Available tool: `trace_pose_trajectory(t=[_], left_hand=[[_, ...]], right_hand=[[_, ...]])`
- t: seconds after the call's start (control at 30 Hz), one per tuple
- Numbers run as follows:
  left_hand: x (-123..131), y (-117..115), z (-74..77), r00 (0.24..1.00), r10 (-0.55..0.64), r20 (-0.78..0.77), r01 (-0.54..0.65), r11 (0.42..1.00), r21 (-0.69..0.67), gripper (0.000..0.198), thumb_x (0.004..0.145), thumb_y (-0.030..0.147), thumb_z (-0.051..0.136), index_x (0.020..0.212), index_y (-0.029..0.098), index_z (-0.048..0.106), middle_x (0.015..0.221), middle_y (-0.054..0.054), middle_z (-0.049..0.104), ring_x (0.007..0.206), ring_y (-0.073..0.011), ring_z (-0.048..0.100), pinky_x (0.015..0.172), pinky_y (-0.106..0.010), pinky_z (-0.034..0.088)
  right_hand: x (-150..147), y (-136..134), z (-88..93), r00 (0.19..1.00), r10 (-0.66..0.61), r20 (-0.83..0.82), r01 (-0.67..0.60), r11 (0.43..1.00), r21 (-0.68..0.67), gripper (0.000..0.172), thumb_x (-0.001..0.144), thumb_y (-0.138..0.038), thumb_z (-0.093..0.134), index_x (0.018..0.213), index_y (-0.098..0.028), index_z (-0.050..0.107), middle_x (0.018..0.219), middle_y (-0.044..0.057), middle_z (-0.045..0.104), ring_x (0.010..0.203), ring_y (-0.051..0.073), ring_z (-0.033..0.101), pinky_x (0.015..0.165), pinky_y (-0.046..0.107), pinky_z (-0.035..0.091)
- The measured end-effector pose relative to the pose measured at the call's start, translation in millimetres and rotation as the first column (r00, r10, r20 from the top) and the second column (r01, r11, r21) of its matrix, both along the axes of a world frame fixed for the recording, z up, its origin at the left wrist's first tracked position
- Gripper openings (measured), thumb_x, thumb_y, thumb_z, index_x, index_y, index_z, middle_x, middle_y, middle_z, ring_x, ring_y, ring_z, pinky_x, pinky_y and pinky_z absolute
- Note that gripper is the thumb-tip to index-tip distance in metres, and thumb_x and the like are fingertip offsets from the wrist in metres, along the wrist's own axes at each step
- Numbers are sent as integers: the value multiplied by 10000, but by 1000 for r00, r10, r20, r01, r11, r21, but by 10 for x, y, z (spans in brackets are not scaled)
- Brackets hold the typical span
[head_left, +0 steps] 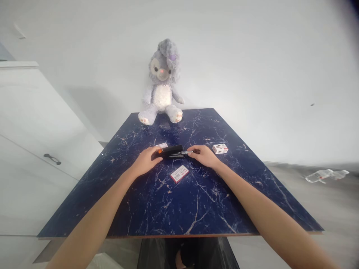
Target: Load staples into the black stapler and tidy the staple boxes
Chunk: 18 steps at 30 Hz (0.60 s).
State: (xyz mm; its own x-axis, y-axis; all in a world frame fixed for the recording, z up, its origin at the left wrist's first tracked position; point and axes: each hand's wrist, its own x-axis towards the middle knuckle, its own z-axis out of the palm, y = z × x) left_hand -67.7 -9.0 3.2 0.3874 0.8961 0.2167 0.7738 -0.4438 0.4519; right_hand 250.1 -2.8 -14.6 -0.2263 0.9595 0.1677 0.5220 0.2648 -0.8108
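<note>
A black stapler with an orange spot lies sideways between my two hands, over the middle of the table. My left hand is closed around its left end. The fingers of my right hand are pinched on the metal part that sticks out at the stapler's right end. Just in front of the stapler lies a flat red and white box. Another small white and red box shows partly behind the stapler and my left hand. Beyond my right hand sits a small white box.
A grey plush rabbit sits at the far edge of the blue marbled table, against the wall. To the left stands a white cabinet with a dark handle. Clear plastic bottles lie on the floor at the right.
</note>
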Motion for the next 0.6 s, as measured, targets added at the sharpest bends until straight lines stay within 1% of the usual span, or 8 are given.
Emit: trace_pose_trajectory(t=[0.1, 0.2, 0.23, 0.3, 0.4, 0.47, 0.53, 0.6], left_hand=[[-3, 6, -12, 1000, 3, 5, -3, 1000, -4, 487, 902, 467, 597, 1340, 255, 576, 1310, -106, 643, 1172, -310, 611, 1005, -486, 482], [-6, 1, -7, 1000, 0, 9, 0, 1000, -6, 485, 904, 462, 596, 1343, 258, 573, 1317, -104, 640, 1183, -309, 606, 1004, -483, 482], [-7, -4, -3, 1000, -3, 10, 3, 1000, -3, 480, 905, 457, 596, 1341, 258, 575, 1322, -101, 638, 1190, -308, 602, 1009, -481, 478], [-6, -12, 6, 1000, -8, 13, 8, 1000, 1, 472, 905, 446, 601, 1337, 259, 577, 1328, -97, 634, 1197, -303, 597, 1024, -479, 469], [7, -19, 9, 1000, -1, 19, 1, 1000, 6, 475, 899, 434, 614, 1343, 271, 572, 1325, -93, 625, 1226, -298, 574, 1051, -483, 451], [30, -21, 2, 999, 20, 32, -21, 1000, 10, 486, 888, 424, 633, 1349, 283, 569, 1309, -91, 620, 1264, -299, 541, 1061, -485, 446], [63, -26, -5, 998, 46, 51, -48, 999, 26, 490, 870, 401, 664, 1338, 287, 581, 1289, -93, 612, 1287, -300, 519, 1071, -487, 441], [96, -39, -9, 996, 60, 70, -63, 997, 38, 494, 852, 371, 692, 1328, 285, 592, 1283, -101, 597, 1279, -297, 525, 1086, -488, 431]], right_hand=[[-23, -26, 28, 998, -14, 62, 13, 1000, 16, 229, 839, -382, 651, 983, -253, 773, 848, 3, 738, 736, 181, 650, 736, 303, 491], [-28, -68, 79, 982, -16, 187, -3, 995, 102, 204, 839, -313, 649, 999, -267, 767, 951, 18, 732, 812, 188, 655, 804, 315, 491], [-22, -85, 97, 972, -27, 235, -7, 990, 139, 217, 830, -282, 653, 1017, -268, 763, 993, 29, 725, 832, 191, 654, 824, 320, 488], [-7, -118, 131, 948, -78, 308, 24, 984, 174, 314, 805, -235, 669, 1110, -262, 735, 1047, 53, 716, 845, 202, 657, 836, 329, 488], [-29, -184, 167, 923, -170, 345, 138, 984, 115, 512, 784, -217, 679, 1293, -240, 628, 1035, 69, 738, 851, 237, 681, 823, 346, 501], [-118, -254, 182, 909, -199, 367, 173, 980, 102, 590, 789, -204, 655, 1370, -225, 555, 1024, 75, 751, 883, 267, 696, 828, 357, 507], [-264, -342, 195, 885, -185, 428, 137, 981, 139, 652, 821, -194, 597, 1458, -192, 456, 1010, 105, 753, 875, 285, 703, 808, 362, 511], [-421, -429, 206, 831, -139, 538, 48, 983, 180, 733, 860, -184, 516, 1553, -121, 286, 945, 146, 746, 792, 285, 701, 755, 364, 512]])
